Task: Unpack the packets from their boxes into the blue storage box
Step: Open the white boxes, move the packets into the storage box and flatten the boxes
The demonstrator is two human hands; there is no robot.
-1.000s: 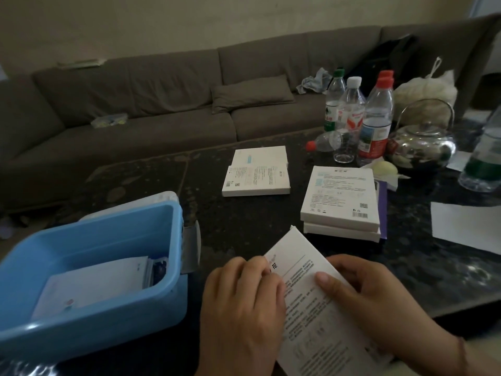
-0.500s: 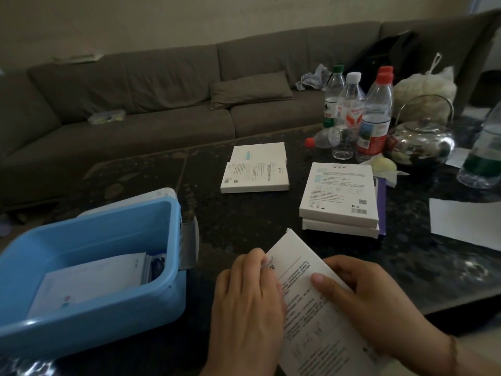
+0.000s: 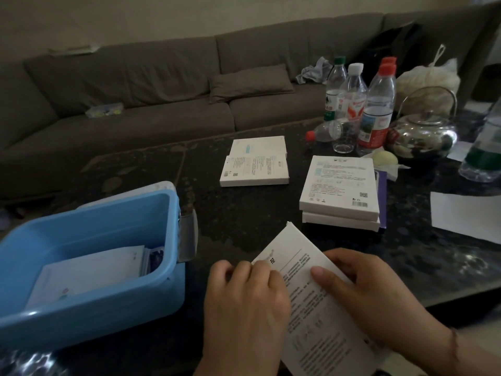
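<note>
A flat white box [image 3: 311, 302] with printed text lies tilted at the table's near edge, held between both hands. My left hand [image 3: 244, 308] curls over its left edge, fingertips on the top face. My right hand [image 3: 371, 299] grips the right side with the thumb pressed on the top face. The open blue storage box [image 3: 168, 291] stands at the near left with white packets [image 3: 89, 270] lying inside. Two stacked white boxes [image 3: 341, 188] sit in the middle right, and another pair of white boxes [image 3: 254, 164] sits further back.
Several plastic bottles [image 3: 376, 109] and a steel kettle [image 3: 423, 137] crowd the far right of the dark table [image 3: 244, 213]. A white paper sheet [image 3: 466, 215] lies at the right. A grey sofa [image 3: 135, 104] runs behind the table.
The held box has slid slightly toward me and my left hand's fingers have shifted further over its left edge. The rest has not moved.
</note>
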